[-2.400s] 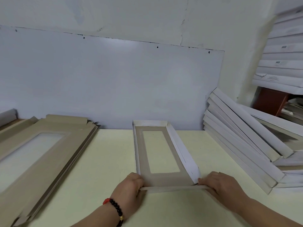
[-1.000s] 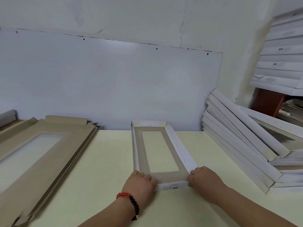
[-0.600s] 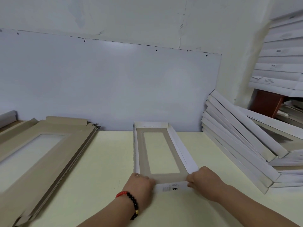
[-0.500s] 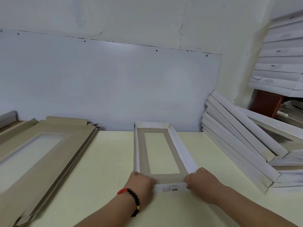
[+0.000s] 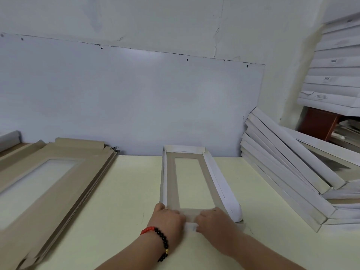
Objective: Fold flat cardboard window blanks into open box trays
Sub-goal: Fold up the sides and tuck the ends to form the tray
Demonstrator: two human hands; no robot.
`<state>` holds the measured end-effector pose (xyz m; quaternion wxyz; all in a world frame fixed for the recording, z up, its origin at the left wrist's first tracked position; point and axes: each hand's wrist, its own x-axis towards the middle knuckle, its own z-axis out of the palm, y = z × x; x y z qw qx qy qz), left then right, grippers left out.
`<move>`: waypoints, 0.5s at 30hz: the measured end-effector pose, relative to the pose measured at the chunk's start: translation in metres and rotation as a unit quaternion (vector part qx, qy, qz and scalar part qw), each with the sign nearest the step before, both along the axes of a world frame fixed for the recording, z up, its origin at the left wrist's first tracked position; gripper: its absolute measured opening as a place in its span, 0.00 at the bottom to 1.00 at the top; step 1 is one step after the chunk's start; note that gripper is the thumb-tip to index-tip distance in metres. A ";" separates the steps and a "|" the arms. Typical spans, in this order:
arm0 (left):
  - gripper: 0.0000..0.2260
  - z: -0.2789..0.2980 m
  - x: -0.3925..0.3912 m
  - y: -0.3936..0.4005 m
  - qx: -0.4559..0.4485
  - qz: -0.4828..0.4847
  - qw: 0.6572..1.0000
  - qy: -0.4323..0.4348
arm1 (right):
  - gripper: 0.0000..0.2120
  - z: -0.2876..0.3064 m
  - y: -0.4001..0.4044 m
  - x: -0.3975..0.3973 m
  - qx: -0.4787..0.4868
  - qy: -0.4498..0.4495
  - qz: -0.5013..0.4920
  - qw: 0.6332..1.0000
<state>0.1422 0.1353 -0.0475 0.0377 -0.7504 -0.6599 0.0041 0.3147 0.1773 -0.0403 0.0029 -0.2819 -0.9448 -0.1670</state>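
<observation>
A long cardboard window tray (image 5: 194,158) lies lengthwise on the pale yellow table (image 5: 126,191), brown inside with white outer walls. Its far wall and both long side walls stand up. My left hand (image 5: 168,218) presses on the near left corner. My right hand (image 5: 211,219) lies beside it on the near end, close to the middle. Both hands grip the white near flap (image 5: 190,226), which shows only as a small patch between them. The near right corner (image 5: 236,215) stands free of my hands.
A stack of flat brown window blanks (image 5: 48,184) lies at the left. Folded white trays (image 5: 282,172) lean in a pile at the right, with more stacked on a shelf (image 5: 335,75) above. A grey wall panel (image 5: 126,98) closes the back.
My hands folded the near flap up from flat and then slid toward each other. The right hand left the right corner and now sits near the middle of the near end.
</observation>
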 end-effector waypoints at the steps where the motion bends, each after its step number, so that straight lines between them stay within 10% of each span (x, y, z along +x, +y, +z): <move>1: 0.14 0.000 -0.001 0.000 -0.001 0.000 1.000 0.000 | 0.08 0.002 0.003 0.008 0.024 -0.035 0.000 0.999; 15: 0.12 0.000 -0.001 -0.001 0.001 0.000 1.000 -0.021 | 0.14 0.028 0.020 0.087 0.016 -0.044 -0.081 0.996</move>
